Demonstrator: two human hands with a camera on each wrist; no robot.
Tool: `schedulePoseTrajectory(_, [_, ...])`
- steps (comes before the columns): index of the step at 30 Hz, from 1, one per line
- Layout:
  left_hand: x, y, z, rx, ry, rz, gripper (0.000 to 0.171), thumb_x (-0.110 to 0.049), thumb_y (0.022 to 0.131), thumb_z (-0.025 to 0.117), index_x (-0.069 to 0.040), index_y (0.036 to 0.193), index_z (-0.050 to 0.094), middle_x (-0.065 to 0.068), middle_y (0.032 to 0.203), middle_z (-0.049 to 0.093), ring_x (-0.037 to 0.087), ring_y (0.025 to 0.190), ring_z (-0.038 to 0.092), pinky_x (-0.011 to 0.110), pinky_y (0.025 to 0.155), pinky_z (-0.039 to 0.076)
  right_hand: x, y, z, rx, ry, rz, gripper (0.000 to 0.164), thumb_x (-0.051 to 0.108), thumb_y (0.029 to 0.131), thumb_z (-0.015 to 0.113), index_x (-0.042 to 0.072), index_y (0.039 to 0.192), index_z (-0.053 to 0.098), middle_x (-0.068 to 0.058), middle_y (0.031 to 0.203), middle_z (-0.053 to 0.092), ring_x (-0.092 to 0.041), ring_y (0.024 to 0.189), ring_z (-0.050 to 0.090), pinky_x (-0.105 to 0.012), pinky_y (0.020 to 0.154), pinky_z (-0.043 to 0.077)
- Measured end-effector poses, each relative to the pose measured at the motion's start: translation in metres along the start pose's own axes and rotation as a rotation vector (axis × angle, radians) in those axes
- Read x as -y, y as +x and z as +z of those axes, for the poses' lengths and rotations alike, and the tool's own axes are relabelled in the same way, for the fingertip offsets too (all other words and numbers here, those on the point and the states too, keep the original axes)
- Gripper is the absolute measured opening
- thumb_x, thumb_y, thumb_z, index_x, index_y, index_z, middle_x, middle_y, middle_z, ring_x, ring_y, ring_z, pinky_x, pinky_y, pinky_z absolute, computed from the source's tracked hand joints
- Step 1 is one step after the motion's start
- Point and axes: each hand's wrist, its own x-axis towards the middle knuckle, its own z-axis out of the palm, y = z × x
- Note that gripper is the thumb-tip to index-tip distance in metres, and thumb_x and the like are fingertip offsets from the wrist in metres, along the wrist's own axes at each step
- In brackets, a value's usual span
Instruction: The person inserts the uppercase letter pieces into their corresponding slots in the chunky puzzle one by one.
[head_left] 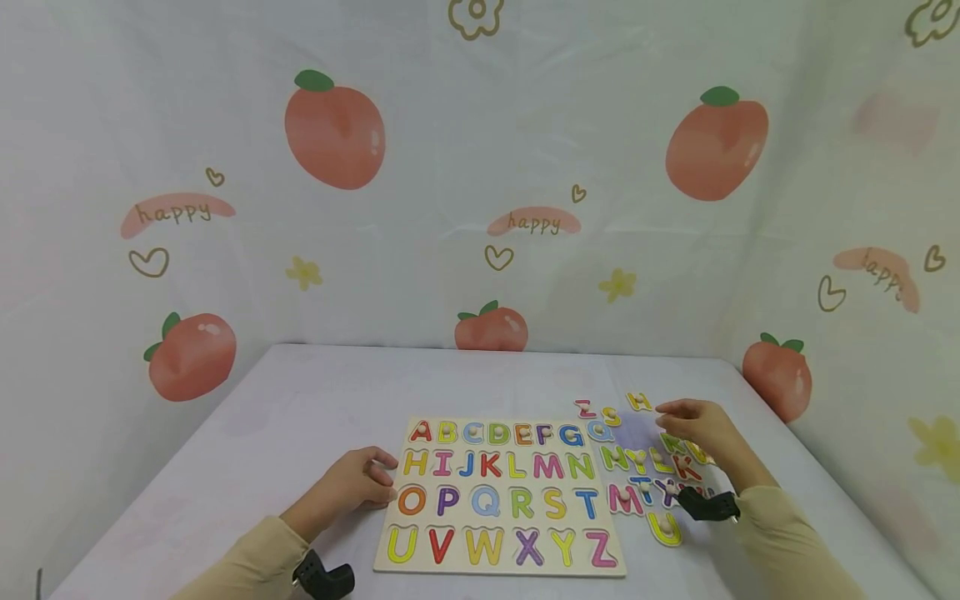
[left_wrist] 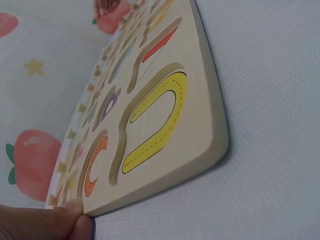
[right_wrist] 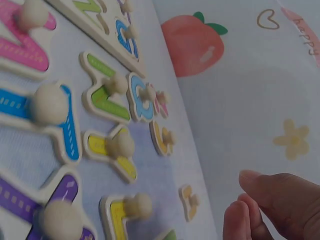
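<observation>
A wooden alphabet puzzle board lies flat on the table. My left hand pinches its left edge, with the thumb and a finger at the rim in the left wrist view. Knobbed letters from A to G sit in the top row; the lower rows show printed recesses. Above the loose letters at the right hovers my right hand, its fingers loosely bent and nothing visible between thumb and fingertips. Nearest to it lies a yellow H piece. A green N piece lies closer to the board.
Loose knobbed letters spread right of the board, among them a pink M, a red K and a yellow U. Behind the white table hangs a fruit-patterned curtain.
</observation>
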Motion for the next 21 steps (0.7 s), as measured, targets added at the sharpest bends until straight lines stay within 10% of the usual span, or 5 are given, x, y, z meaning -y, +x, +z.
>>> schedulePoseTrajectory(21, [0.0,0.0,0.001,-0.007,-0.006,-0.002,0.042,0.0,0.073,0.079,0.001,0.11,0.061,0.006,0.08,0.06,0.015,0.069,0.057,0.028,0.063,0.054,-0.031,0.003,-0.007,-0.036,-0.015,0.007,0.057,0.033,0.094,0.062,-0.006,0.134,0.048,-0.029,0.128,0.055,-0.029,0.105,0.062,-0.029,0.082,0.055])
